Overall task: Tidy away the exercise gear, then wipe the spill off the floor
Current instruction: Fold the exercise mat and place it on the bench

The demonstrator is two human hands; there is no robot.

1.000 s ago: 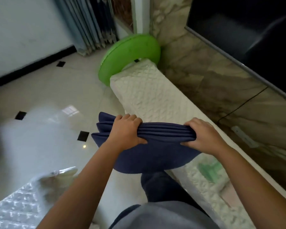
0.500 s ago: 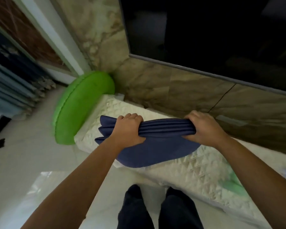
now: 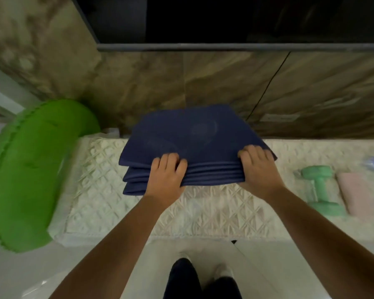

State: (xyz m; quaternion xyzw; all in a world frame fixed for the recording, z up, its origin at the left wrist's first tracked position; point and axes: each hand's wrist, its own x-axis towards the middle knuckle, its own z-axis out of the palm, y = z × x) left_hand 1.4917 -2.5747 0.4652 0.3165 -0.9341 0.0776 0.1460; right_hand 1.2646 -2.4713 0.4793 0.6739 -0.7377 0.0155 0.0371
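While lying on the quilted bench [image 3: 203,212], the folded mat [image 3: 192,134] is gripped by left hand [image 3: 165,176] and right hand [image 3: 258,169].

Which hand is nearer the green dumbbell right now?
Right. The right hand grips the folded blue mat's right end, closer to the green dumbbell; the left hand grips farther left.
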